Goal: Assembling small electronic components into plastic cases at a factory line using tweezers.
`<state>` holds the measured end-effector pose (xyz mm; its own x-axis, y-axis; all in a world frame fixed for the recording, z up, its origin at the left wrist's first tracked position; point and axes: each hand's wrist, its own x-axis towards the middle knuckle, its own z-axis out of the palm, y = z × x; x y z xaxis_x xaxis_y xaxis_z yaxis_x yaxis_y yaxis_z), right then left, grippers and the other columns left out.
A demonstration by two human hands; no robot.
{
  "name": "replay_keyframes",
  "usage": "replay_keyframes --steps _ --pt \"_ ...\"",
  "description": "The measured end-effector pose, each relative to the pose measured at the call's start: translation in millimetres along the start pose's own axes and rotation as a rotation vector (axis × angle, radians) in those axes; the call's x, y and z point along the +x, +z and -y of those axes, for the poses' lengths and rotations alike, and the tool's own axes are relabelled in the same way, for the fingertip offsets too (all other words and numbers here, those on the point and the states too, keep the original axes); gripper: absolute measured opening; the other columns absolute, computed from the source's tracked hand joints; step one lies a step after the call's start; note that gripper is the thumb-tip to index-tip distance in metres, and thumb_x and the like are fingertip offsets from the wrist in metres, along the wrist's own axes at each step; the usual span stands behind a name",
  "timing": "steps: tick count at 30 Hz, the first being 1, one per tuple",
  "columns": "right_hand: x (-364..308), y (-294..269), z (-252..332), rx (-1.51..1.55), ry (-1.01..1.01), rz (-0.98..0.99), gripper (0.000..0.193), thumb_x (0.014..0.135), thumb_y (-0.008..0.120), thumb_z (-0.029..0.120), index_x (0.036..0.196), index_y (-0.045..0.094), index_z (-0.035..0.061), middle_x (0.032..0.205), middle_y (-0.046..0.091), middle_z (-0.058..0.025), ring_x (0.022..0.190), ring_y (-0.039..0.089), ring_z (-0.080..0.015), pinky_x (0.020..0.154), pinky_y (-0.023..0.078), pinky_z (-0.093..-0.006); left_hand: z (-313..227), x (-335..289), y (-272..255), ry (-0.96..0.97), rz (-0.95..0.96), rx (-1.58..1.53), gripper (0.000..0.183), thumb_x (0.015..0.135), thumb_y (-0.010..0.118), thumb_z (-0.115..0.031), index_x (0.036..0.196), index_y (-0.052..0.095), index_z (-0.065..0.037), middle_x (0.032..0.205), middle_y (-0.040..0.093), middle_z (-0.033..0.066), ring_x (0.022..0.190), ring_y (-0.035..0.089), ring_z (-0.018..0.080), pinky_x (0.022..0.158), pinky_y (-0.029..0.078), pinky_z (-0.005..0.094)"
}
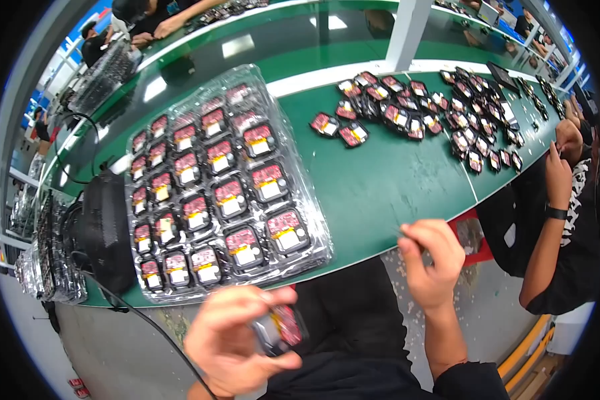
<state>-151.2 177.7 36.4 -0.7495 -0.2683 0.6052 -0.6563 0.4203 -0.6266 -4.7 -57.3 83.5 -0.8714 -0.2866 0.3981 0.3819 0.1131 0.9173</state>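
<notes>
From my end, the left hand (243,340) worries me most: its fingers and thumb are curled around a small black case (287,327) with a red, yellow and white face, held out past the front edge of the green surface (367,200). Were that grip to loosen, I'd expect the case to fall to the lap or the floor. A black cable (157,327) seems to run across that wrist, so a sharp pull could snag it. The right hand (435,257) has its thumb and forefinger nearly together; I can't tell whether they pinch something thin. The clear plastic tray (318,230) of similar cases sits close to the front edge, and a forearm bump might tip cases from their pockets. Reaching carelessly into the loose pile (393,113) beyond could scatter it.
</notes>
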Motion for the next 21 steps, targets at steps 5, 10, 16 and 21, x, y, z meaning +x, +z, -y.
replay_keyframes --steps 5,10,16,21 --pt "42 30 -17 0.187 0.129 0.0 0.015 0.088 0.076 -0.002 0.102 0.073 -0.0029 0.091 0.069 -0.0134 0.067 0.066 -0.0201 0.057 0.051 -0.0294 -23 89 -35 0.197 -0.149 0.264 0.044 0.081 0.087 -0.004 0.114 0.058 0.0 0.119 0.058 0.0139 0.109 0.068 0.0295 0.097 0.056 0.0406" --pt "40 34 -20 0.085 0.146 0.05 0.011 0.091 0.074 -0.001 0.102 0.073 -0.0023 0.093 0.07 -0.0119 0.07 0.068 -0.0187 0.057 0.05 -0.0277 15 185 -87 0.087 -0.075 0.788 0.029 0.079 0.085 -0.002 0.096 0.061 0.001 0.091 0.062 0.0067 0.085 0.064 0.0136 0.081 0.054 0.0279" --pt "35 32 -19 0.057 0.068 -0.061 0.012 0.089 0.076 0.0 0.1 0.073 -0.0019 0.092 0.071 -0.0119 0.065 0.067 -0.0186 0.055 0.053 -0.0295 57 223 -118 0.066 -0.038 1.131 0.022 0.083 0.082 -0.006 0.092 0.063 0.003 0.073 0.061 0.0022 0.071 0.057 0.0085 0.066 0.047 0.0264" --pt "32 33 -27 0.06 0.092 -0.078 0.012 0.088 0.077 -0.001 0.099 0.074 -0.0014 0.09 0.07 -0.0117 0.064 0.067 -0.0199 0.056 0.054 -0.0304 52 225 -105 -0.196 -0.036 1.121 0.02 0.091 0.074 -0.012 0.104 0.076 0.003 0.084 0.073 0.016 0.077 0.07 0.0203 0.075 0.054 0.0328"
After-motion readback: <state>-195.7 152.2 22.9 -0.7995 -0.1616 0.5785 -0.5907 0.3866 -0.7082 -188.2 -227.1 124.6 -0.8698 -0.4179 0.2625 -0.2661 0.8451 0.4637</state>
